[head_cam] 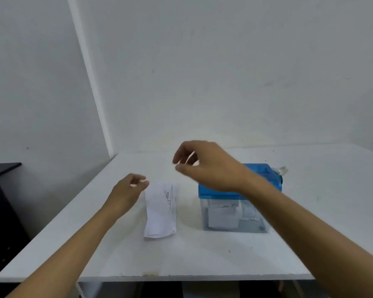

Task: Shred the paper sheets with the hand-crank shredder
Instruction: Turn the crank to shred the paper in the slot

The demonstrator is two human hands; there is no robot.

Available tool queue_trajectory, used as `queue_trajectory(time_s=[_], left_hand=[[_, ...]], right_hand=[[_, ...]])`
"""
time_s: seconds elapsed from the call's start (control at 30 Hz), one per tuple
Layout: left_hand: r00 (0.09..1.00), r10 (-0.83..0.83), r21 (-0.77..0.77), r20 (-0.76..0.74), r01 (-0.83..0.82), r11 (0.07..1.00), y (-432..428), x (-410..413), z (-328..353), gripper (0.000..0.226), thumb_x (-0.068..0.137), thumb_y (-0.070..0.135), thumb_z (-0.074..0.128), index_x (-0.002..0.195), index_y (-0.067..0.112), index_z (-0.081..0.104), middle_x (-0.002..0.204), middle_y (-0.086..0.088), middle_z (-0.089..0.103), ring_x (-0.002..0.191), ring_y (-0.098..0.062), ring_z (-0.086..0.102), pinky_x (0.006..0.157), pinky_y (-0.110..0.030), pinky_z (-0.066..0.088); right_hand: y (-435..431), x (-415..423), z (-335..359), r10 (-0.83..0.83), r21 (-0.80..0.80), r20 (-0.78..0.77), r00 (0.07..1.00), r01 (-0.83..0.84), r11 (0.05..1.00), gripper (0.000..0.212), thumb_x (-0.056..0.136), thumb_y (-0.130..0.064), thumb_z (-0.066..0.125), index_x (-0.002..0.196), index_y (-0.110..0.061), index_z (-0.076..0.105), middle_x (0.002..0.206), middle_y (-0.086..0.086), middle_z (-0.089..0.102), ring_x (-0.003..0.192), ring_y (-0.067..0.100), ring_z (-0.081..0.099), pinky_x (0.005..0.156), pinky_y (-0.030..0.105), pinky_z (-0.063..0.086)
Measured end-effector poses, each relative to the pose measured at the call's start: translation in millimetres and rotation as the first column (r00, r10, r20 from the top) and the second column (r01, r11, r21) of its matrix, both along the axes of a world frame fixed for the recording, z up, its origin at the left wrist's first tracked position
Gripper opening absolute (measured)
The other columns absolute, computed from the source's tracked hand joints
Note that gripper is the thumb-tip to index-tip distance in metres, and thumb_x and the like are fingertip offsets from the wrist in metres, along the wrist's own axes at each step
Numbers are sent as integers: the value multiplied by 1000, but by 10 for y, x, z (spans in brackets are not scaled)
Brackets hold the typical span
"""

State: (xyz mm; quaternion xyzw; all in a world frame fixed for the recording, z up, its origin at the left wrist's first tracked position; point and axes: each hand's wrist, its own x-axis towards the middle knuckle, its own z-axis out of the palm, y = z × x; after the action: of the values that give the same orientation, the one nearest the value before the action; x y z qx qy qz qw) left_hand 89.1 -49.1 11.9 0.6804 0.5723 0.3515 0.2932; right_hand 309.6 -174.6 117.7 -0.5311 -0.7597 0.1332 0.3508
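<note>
A hand-crank shredder with a blue lid and a clear bin stands on the white table, right of centre. Paper pieces show inside the bin. Its clear crank handle sticks out at the back right. A stack of white paper sheets with some print lies flat to the left of the shredder. My left hand hovers at the sheets' top left corner, fingers loosely curled, holding nothing. My right hand hangs in the air above and left of the shredder's lid, fingers loosely curled and empty.
The table stands against a white wall, and its front edge is near me. A black cabinet stands beside the table on the left. Bare table surface lies in front of the sheets and to the right of the shredder.
</note>
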Motion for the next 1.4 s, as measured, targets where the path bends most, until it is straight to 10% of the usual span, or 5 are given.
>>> queue_trajectory(time_s=[0.2,0.43,0.97,1.4], left_hand=[[985,135,-96,-106,-146,985,-74,-167,-460,27,100,43,52,106,18,61,107,2,63,93,-16,58,79,-31,41],[946,219,108,-240,-198,974,-224,37,-690,33,97,58,44,86,32,63,83,16,67,81,-9,61,87,-37,44],[965,180,64,-192,-170,983,-268,49,-652,26,91,48,63,76,27,64,72,13,68,71,-4,62,74,-32,46],[959,179,35,-219,-175,984,-206,45,-681,33,94,49,58,73,24,59,69,9,65,69,-10,59,71,-34,37]], right_hand=[[325,-525,-625,61,-232,55,997,-47,972,19,95,-22,55,108,-18,69,109,-3,65,94,10,61,76,19,50],[664,-662,-1613,-309,-250,114,944,328,911,54,92,-56,56,130,-21,42,125,0,46,114,19,50,92,36,49],[645,-574,-1695,-369,-259,-218,904,311,915,24,101,-13,48,120,-25,39,123,2,57,103,18,60,85,33,56],[660,-581,-1696,-336,-269,-257,906,267,925,23,102,-17,47,117,-31,37,116,2,60,95,21,64,79,40,59]])
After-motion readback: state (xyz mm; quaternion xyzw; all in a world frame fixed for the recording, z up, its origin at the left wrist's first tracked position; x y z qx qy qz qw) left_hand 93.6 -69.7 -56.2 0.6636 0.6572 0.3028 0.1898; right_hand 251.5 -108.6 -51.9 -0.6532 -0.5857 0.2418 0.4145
